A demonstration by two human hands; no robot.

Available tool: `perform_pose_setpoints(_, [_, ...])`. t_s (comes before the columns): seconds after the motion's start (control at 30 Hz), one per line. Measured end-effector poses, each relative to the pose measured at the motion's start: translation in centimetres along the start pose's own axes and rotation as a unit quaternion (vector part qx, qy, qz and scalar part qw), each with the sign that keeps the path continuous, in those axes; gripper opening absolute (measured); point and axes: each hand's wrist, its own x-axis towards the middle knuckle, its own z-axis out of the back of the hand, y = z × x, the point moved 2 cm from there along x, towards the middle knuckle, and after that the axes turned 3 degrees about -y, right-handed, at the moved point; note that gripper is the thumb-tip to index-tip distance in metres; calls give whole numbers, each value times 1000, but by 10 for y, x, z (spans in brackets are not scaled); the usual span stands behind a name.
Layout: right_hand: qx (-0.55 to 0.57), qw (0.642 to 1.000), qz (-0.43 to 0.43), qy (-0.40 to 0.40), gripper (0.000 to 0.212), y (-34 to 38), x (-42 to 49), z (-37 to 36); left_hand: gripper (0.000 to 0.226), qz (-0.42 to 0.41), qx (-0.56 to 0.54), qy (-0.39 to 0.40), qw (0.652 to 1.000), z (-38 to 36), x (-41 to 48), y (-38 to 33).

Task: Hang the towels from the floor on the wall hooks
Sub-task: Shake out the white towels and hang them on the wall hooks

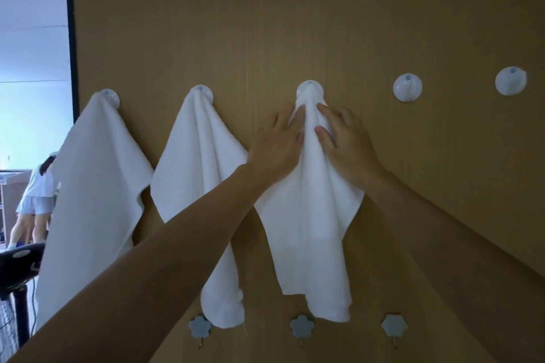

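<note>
Third white towel (309, 200) is hanging bunched off the middle round hook (309, 89) on the brown wall (295, 23). Its peak is pointing to 12 o'clock, long axis running 12 to 6 (soft folds, hem loose). Left hand (275, 147) is pressing it from 9 o'clock, fingers straight. Right hand (345, 144) is touching it from 3 o'clock; pinching or flat, can't tell.

Three towels (312, 215) on hooks, two bare hooks (407, 87) rightward.
</note>
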Motion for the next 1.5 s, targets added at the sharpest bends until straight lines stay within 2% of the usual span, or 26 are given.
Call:
perform_pose_setpoints(0.1, [-28,999,7,20,51,-2,-13,-3,68,-3,-11,28,1000,-7,-12,-2])
perform_pose_setpoints(0.2, [-15,999,-17,46,54,-1,-24,-2,59,19,-3,61,998,-10,-22,-4])
perform_pose_setpoints(0.47, [-7,994,-78,79,55,7,-42,7,63,40,-2,76,996,-2,-42,-9])
perform_pose_setpoints(0.6, [-46,990,-97,93,55,11,-54,12,63,32,5,72,997,3,-54,-10])
perform_pose_setpoints(0.83, [-127,984,-110,66,59,23,-63,20,70,24,16,63,998,16,-62,-11])
perform_pose_setpoints(0.93, [-149,978,-119,78,62,29,-69,24,76,14,37,73,997,23,-68,-13])
perform_pose_setpoints(1.17, [-173,969,-123,127,65,60,-94,43,74,42,98,97,989,54,-100,-21])
perform_pose_setpoints(1.3, [-185,967,-82,152,68,77,-112,53,74,77,116,109,984,80,-128,-35])
perform_pose_setpoints(1.5, [-138,974,-11,179,67,112,-148,64,73,145,183,149,961,121,-187,-53])
